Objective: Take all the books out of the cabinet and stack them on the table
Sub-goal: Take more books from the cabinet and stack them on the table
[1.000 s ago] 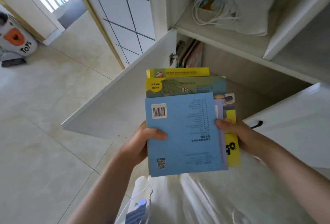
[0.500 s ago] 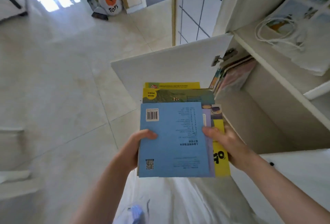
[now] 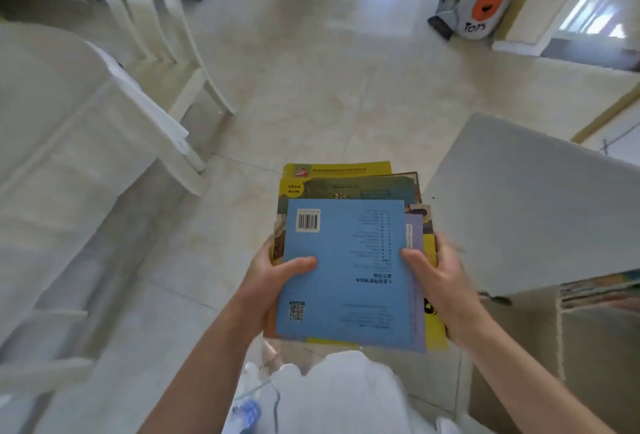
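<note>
To the left of your fingers, well apart from them, stands the large white-covered counter point(image 3: 69, 142), blurred, with a white wooden chair point(image 3: 166, 52) pushed against its far side. To the right of your fingers, near them, hangs the open white flat cabinet door point(image 3: 530, 212), and below its lower edge you can make out a few colourful book edges point(image 3: 602, 290) that look to be remaining in the cabinet, though they are too blurred to count.

Between your hands you hold the task's thing: an uneven stack of thin paperback books point(image 3: 349, 271), blue back cover with barcode on top, yellow and green covers fanning out behind and to the right. Your left hand point(image 3: 266, 281) grips the left edge, thumb curled over the blue cover and the other fingers hidden beneath. Your right hand point(image 3: 440, 284) grips the right edge the same way, thumb on top, fingers wrapped around the yellow cover's side.

You appear to be in the carrying step, turned away from the cabinet with a load lifted out but not yet set down. The next move calls for bringing the stack leftward over the counter and lowering it flat. The covers are staggered, so square them as you release.
</note>
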